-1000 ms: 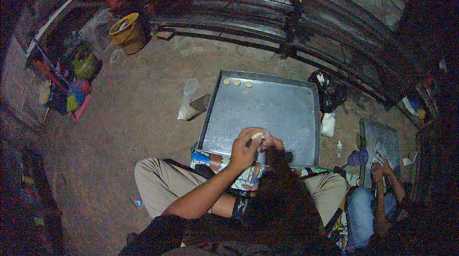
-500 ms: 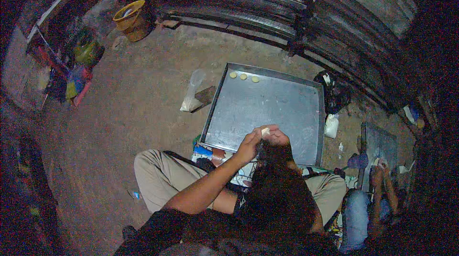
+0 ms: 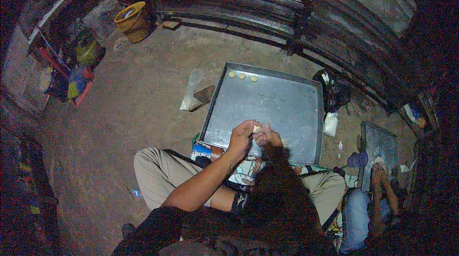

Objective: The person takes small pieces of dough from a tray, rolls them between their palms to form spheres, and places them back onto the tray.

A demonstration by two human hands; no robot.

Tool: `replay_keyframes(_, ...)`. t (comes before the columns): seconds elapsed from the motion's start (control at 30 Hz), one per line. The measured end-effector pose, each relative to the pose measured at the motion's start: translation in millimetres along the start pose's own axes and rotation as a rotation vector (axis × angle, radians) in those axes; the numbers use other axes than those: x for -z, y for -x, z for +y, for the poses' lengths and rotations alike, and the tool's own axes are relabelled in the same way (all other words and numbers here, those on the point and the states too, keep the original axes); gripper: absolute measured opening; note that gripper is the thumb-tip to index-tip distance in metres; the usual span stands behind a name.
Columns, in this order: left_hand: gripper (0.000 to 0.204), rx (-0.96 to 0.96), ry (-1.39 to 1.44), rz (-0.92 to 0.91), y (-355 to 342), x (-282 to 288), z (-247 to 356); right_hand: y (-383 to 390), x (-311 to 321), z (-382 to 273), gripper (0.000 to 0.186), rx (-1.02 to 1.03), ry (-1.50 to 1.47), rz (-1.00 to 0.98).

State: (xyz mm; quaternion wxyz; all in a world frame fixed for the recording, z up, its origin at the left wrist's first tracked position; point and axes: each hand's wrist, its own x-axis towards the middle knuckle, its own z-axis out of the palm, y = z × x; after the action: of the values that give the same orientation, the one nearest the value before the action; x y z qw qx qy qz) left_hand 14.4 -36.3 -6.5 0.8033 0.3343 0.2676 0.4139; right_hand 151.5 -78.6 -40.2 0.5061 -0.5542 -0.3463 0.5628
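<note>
My left hand (image 3: pixel 242 137) is closed, pinching a small pale piece of dough (image 3: pixel 256 129) at its fingertips. Against the same piece press the curled fingers of my right hand (image 3: pixel 269 137), its thumb raised. Both hands are over the near part of a large square metal tray (image 3: pixel 267 105) in front of my crossed legs. Three flat round dough pieces (image 3: pixel 242 76) lie in a row at the tray's far left corner.
Left of the tray are a plastic bag of white powder (image 3: pixel 190 103) and a brown block (image 3: pixel 204 94). A black bag (image 3: pixel 334 91) and a white bag (image 3: pixel 330 124) stand right. Nearby, a co-worker's hands (image 3: pixel 379 172) handle dough over another tray (image 3: pixel 381 143). Behind are metal racks (image 3: pixel 239 14) and a yellow bucket (image 3: pixel 132 24).
My hands have moved slightly left. The right hand has gone from a stretched, cupped palm to curled fingers at the dough. The co-worker's hands have shifted slightly.
</note>
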Motion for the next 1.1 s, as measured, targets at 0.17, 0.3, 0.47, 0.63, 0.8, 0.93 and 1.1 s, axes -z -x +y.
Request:
replay_keyframes(0.17, 0.035, 0.078, -0.011, -0.025, 2, 12, -3, 13, -6, -2, 0.037, 0.388, 0.21, 0.005)
replay_keyframes(0.3, 0.04, 0.164, -0.156, -0.106, -1, 0, -9, 10, -5, 2, 0.025, 0.648, 0.322, 0.416)
replay_keyframes(0.47, 0.04, 0.042, -0.22, -0.148, 10, -10, 15, 24, -26, -24, 0.033, 0.514, 0.087, 0.438)
replay_keyframes(0.63, 0.035, 0.035, -0.312, -0.107, 2, -3, 23, 23, -17, -29, 0.024, 0.761, 0.415, 0.414)
replay_keyframes(0.8, 0.039, -0.126, -0.322, -0.112, 8, -5, 38, 25, -20, -39, 0.024, 0.643, 0.31, 0.336)
replay_keyframes(0.93, 0.037, -0.14, -0.489, -0.173, 2, -4, 37, 28, -19, -37, 0.021, 0.551, 0.035, 0.327)
replay_keyframes(1.1, 0.022, 0.059, -0.343, -0.07, 2, 4, 33, 37, -22, -56, 0.021, 0.664, 0.42, 0.38)
